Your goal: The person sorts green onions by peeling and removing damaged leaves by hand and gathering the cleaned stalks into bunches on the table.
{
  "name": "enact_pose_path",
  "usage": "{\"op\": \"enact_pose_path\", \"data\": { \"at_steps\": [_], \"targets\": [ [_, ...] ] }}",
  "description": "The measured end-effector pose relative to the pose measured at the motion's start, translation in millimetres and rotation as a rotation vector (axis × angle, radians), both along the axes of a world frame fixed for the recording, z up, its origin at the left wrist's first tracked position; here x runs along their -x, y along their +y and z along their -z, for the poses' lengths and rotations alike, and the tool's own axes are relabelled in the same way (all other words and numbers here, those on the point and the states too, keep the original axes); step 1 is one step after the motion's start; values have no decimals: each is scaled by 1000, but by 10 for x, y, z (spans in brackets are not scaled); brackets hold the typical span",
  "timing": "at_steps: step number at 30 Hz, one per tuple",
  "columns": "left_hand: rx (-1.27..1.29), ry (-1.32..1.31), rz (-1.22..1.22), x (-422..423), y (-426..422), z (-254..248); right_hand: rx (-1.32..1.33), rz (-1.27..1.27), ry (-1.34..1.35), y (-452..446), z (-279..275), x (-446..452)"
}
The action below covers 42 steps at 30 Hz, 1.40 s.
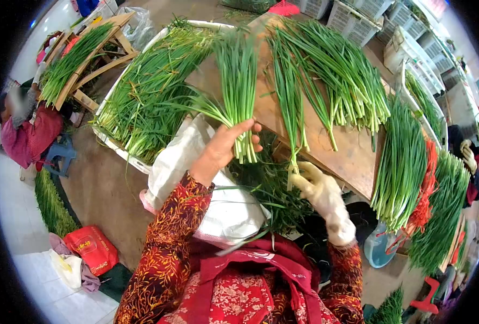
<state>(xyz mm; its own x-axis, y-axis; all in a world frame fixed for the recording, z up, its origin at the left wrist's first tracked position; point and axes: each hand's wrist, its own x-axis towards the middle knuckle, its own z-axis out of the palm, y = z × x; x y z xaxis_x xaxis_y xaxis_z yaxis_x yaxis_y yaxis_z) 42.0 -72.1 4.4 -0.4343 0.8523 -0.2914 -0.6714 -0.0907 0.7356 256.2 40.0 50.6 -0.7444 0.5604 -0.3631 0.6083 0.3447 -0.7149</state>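
Observation:
My bare left hand (226,144) is wrapped round the lower stems of an upright bunch of green leafy stalks (238,81), with some strands fanning out to the left. My right hand (309,181), in a pale glove, has its fingers closed at the base of a thin green stalk (293,156), beside the wooden board's near edge. On the wooden board (353,156) lie a few loose stalks (288,92) and a large pile of stalks (347,81). A white sack (228,208) rests below my left hand.
A white-rimmed tub (115,147) of stalks stands at the left. Beyond the board's right edge are bundled stalks (401,167), red ties (426,189) and a blue basin (379,248). One person (31,129) sits far left; another person's gloved hand (468,156) shows far right.

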Motion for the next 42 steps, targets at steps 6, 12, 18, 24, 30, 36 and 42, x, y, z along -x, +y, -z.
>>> {"op": "enact_pose_path", "data": {
  "at_steps": [6,12,18,24,30,36,42],
  "targets": [
    [-107,-69,-37,10,-116,-13,407,146,506,169,-152,251],
    [-83,-150,41,-119,22,-69,285,266,332,451,-53,249],
    [-50,-143,17,-563,348,-75,409,13,381,295,6,264],
    [-125,-191,75,-567,393,15,231,135,347,122,19,185],
    [-162,-205,-62,-416,360,22,676,240,759,232,-29,-240],
    [-104,-82,18,-675,342,-66,239,208,480,226,136,651],
    [-72,-58,-52,-564,304,-8,580,330,728,159,21,526]
  ]
}}
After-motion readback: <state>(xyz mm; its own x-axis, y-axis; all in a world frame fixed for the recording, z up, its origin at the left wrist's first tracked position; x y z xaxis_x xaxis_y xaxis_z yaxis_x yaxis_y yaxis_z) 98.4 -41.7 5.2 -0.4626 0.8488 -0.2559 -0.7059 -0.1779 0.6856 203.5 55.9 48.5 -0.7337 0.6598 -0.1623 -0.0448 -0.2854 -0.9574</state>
